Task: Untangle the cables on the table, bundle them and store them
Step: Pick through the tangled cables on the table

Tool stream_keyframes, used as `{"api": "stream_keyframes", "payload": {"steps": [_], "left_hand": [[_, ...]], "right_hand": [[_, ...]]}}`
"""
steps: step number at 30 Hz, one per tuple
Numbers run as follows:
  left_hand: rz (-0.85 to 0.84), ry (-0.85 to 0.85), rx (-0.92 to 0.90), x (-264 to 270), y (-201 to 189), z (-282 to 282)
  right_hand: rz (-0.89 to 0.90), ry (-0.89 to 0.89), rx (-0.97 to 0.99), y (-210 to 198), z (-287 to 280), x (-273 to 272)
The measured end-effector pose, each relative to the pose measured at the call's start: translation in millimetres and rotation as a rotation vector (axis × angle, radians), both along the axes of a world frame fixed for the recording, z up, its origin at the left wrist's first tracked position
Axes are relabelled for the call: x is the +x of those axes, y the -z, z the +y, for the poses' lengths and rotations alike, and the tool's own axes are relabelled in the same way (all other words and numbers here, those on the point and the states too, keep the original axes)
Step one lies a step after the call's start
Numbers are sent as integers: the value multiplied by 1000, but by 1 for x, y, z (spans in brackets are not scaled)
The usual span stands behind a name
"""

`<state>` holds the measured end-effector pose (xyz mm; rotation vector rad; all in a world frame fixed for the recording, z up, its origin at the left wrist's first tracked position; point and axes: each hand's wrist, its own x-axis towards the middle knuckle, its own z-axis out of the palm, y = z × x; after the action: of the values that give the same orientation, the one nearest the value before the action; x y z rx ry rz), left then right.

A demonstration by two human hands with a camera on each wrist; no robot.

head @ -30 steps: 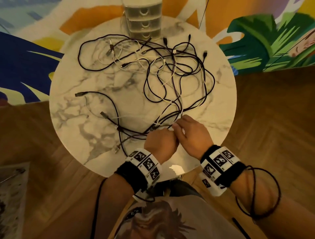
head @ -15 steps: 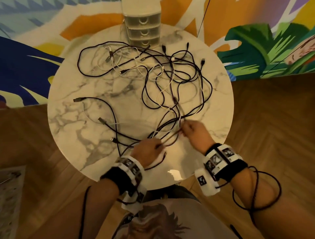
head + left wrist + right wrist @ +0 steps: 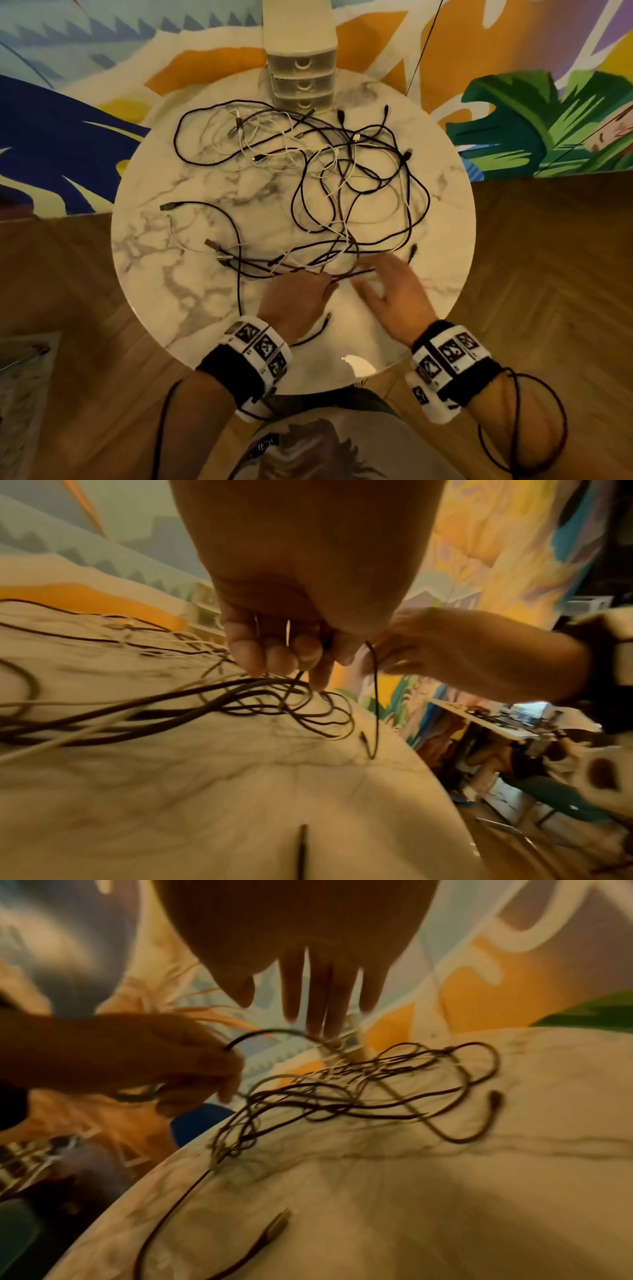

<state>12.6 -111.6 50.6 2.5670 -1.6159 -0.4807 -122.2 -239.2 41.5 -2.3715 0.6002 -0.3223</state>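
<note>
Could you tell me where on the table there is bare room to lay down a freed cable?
Bare marble table shows left of the left hand, below the two grey plugs, and along the right rim. The tangled cables crowd the middle, up to the drawer unit.

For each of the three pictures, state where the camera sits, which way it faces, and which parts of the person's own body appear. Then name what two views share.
Head: worn high, facing down on the round table; both hands and banded wrists show.
Left wrist: looks along the left hand, whose grip holds a dark cable; the right hand shows too.
Right wrist: looks along the right hand, fingers straight.
Shared: both wrist views show the cable tangle and the other hand.
</note>
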Motion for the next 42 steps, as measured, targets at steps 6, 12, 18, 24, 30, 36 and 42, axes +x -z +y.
{"api": "stream_keyframes", "payload": {"steps": [6, 12, 18, 24, 30, 36, 42], "left_hand": [[194, -77, 15, -12, 14, 8], [149, 124, 73, -18, -9, 13], [90, 334, -200, -12, -60, 8], [765, 167, 149, -3, -25, 10], [1036, -461, -100, 7, 18, -34], [1550, -802, -233, 24, 10, -80], [917, -523, -104, 29, 13, -95]], "right_hand": [[268, 61, 766, 17, 4, 13], [316, 209, 1111, 33, -7, 57], [345, 196, 1244, 10, -17, 80], [254, -8, 756, 1, -27, 55], [158, -161, 364, 1, -17, 31], [269, -213, 169, 11, -24, 10], [441, -202, 499, 28, -30, -6]]}}
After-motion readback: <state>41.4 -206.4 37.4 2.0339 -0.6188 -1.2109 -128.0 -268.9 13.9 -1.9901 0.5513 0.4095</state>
